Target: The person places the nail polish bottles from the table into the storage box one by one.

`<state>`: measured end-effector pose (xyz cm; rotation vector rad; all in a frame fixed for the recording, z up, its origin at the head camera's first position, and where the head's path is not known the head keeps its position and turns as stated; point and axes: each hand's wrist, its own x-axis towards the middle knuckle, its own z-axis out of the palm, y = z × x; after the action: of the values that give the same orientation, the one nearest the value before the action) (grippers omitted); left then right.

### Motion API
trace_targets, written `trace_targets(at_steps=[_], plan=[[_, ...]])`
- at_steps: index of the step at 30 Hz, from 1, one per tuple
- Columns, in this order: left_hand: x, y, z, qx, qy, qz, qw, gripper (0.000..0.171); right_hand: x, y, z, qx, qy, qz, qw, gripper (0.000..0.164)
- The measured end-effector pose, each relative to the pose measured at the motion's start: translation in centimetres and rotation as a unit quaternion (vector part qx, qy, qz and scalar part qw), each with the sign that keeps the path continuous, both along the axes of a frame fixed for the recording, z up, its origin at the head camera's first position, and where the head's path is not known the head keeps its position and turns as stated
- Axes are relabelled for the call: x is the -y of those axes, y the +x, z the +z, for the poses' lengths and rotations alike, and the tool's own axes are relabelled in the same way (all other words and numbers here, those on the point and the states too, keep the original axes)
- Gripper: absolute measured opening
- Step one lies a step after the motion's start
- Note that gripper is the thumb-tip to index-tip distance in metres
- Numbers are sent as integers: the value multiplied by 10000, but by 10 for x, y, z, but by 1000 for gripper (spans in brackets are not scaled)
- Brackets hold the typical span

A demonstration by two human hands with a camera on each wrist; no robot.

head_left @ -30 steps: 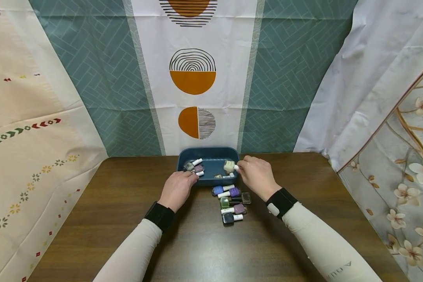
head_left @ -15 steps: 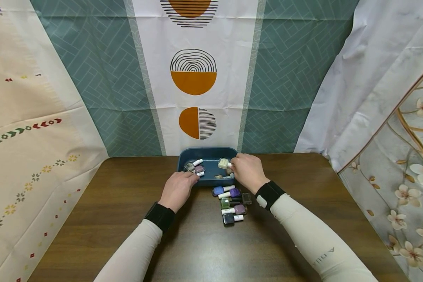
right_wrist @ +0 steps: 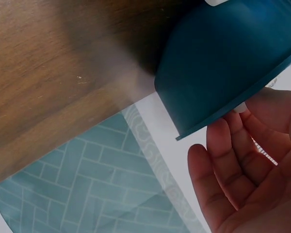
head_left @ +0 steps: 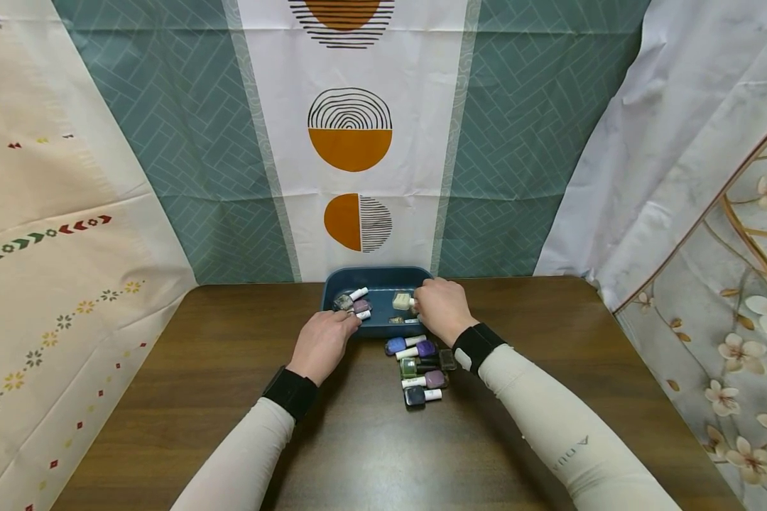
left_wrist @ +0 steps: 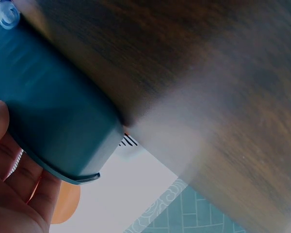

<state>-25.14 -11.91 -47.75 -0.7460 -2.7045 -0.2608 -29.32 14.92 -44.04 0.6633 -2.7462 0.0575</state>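
A dark blue plastic tray [head_left: 378,331] stands at the table's back edge. My right hand [head_left: 444,306] reaches over its right side and pinches the white cap of a pale cream nail polish bottle [head_left: 401,301], which is inside the tray. My left hand [head_left: 322,342] holds the tray's front left rim, thumb by the outer wall and fingertips hidden behind it in the left wrist view. Close to those fingers lie a mauve nail polish bottle [head_left: 361,306] and a dark glittery one [head_left: 343,302]. A small gold-toned bottle [head_left: 396,320] lies near the tray's front wall.
On the brown table [head_left: 230,397], in front of the tray, several nail polish bottles lie in a column: blue [head_left: 395,345], purple [head_left: 426,348], green [head_left: 408,367], mauve [head_left: 435,379] and dark navy [head_left: 414,397]. A patterned cloth [head_left: 351,227] hangs directly behind the tray.
My right hand has moved left and slightly down into the tray with the cream nail polish bottle, which has turned and lowered. The left hand stays in place.
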Motion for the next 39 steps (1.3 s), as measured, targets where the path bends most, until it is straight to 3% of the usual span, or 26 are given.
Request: trace_targets(at_steps=[13,26,39], plan=[[-1,0,-2,-257,-27,-57,9996,14,3,-6,-7,114,366,-112,9992,20],[-1,0,-2,-247,67,-71,9996,15,5,-8,-7,356,608,-198,9973,23],[0,1,-2,-218,41,-37,9997,15,8,-10,-7,443,580,-245,9970,16]])
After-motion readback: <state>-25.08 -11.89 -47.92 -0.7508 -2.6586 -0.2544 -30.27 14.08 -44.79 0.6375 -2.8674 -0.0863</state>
